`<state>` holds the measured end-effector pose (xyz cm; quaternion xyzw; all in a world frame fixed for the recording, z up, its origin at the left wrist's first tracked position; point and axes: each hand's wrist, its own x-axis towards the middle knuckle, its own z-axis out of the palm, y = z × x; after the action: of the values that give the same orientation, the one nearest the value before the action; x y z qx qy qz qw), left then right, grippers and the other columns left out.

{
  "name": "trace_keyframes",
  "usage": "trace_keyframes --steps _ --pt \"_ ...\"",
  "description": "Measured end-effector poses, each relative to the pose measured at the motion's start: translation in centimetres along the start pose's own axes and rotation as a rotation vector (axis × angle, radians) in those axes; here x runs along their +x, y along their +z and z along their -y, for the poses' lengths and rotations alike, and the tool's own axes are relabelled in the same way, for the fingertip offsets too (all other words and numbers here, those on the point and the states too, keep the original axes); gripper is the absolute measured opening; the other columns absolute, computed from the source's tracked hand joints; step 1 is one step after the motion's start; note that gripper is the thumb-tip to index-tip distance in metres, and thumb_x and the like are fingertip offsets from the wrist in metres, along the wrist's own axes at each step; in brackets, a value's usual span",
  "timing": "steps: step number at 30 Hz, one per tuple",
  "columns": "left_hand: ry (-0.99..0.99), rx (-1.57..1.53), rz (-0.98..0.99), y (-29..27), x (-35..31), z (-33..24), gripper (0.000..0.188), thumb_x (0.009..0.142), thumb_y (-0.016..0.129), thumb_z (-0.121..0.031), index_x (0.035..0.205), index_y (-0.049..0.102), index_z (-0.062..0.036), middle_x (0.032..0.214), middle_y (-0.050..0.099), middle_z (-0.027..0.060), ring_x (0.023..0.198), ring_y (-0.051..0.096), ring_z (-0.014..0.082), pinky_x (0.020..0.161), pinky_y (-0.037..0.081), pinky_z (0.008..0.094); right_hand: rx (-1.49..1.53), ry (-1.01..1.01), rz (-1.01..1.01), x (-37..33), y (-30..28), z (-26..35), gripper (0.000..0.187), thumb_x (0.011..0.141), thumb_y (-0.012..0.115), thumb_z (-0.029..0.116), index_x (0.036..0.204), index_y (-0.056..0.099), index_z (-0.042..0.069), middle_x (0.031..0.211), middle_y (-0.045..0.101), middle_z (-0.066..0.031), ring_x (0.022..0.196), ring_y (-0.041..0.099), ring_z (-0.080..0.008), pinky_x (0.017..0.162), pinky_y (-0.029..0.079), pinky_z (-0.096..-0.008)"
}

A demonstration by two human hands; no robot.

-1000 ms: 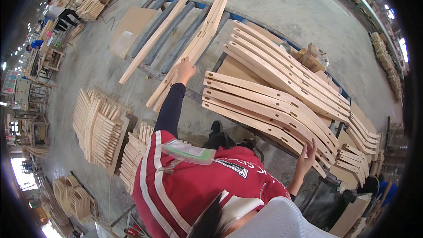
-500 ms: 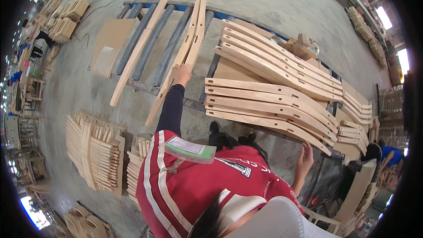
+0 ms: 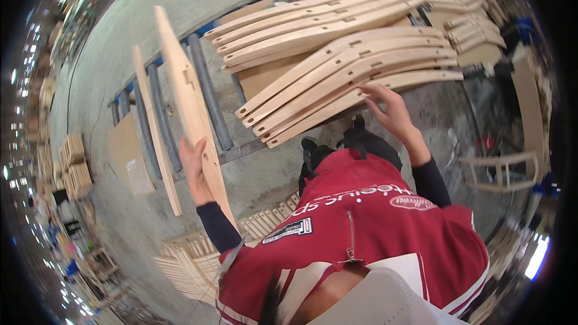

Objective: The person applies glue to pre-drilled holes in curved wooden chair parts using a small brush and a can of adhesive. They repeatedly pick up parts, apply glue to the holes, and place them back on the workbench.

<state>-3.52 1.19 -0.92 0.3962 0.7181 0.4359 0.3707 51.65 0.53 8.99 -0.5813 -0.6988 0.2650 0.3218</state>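
My left hand [image 3: 194, 165] is closed round the near part of a long, curved wooden bar [image 3: 180, 78] with slots in it. The bar slants over the rollers, its far end pointing away. I cannot tell whether a second bar is pressed against it. A thinner wooden bar [image 3: 153, 126] lies to the left across the rollers. My right hand [image 3: 388, 111], fingers apart and holding nothing, is at the near edge of a row of curved slotted bars [image 3: 361, 66]. Whether its fingertips touch the nearest bar is unclear.
Blue-edged roller conveyor [image 3: 208, 93] runs under the bars. Another row of bars [image 3: 313, 18] lies beyond, with shorter curved pieces [image 3: 475, 33] at the far right. Stacked wooden parts [image 3: 192, 265] are at lower left, a cardboard sheet [image 3: 129, 150] at left, and a wooden frame [image 3: 503, 171] at right.
The view has swung round to the right. Two bars showed apart at my left hand; now they look like one broad piece, turned and nearer me. My right hand has come up to the row.
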Motion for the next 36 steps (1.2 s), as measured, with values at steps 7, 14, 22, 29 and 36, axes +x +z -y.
trace_keyframes --steps 7,14,22,29,36 --pt "0.311 -0.125 -0.016 3.4 -10.7 -19.8 0.060 0.084 0.075 -0.012 0.134 0.043 -0.0013 0.113 0.065 0.0165 0.095 0.063 0.0178 0.075 0.051 0.0267 0.716 -0.366 0.079 9.0 5.2 12.0 0.045 0.096 0.063 0.018 0.136 0.052 0.002 0.124 0.065 -0.0167 0.110 0.066 -0.0243 0.094 0.053 -0.0345" --pt "0.835 -0.143 -0.048 13.7 -14.3 -29.4 0.079 0.085 0.074 -0.013 0.148 0.027 -0.0017 0.137 0.048 0.0153 0.114 0.056 0.0210 0.092 0.048 0.0345 0.763 -0.422 -0.069 12.8 1.1 26.9 0.074 0.074 0.079 0.034 0.122 0.047 -0.012 0.107 0.061 -0.0330 0.102 0.065 -0.0388 0.089 0.052 -0.0433" --pt "1.413 0.607 -0.307 18.3 -13.2 -35.3 0.087 0.082 0.078 -0.011 0.150 0.024 -0.0035 0.150 0.028 0.0206 0.136 0.039 0.0317 0.107 0.043 0.0501 0.356 -0.625 -0.240 15.4 -11.3 17.8 0.055 0.059 0.070 0.009 0.112 0.055 0.000 0.083 0.068 -0.0183 0.081 0.069 -0.0356 0.073 0.054 -0.0430" --pt "1.409 0.840 -1.116 14.8 -11.0 -33.6 0.091 0.080 0.079 -0.046 0.137 0.035 0.0091 0.137 0.041 0.0227 0.135 0.034 0.0398 0.111 0.029 0.0621 -0.032 -0.520 0.220 9.7 -17.6 5.1 0.057 0.062 0.068 0.004 0.118 0.058 0.000 0.086 0.068 -0.0199 0.084 0.068 -0.0376 0.074 0.053 -0.0457" --pt "1.142 0.904 -0.053 24.3 -13.8 -19.0 0.041 0.066 0.080 -0.018 0.103 0.067 -0.0089 0.092 0.069 0.0109 0.085 0.067 0.0318 0.075 0.053 0.0412 -0.295 -0.320 0.541 6.7 -18.0 -9.2 0.067 0.062 0.074 0.005 0.127 0.056 0.007 0.096 0.066 -0.0172 0.090 0.066 -0.0359 0.073 0.054 -0.0442"
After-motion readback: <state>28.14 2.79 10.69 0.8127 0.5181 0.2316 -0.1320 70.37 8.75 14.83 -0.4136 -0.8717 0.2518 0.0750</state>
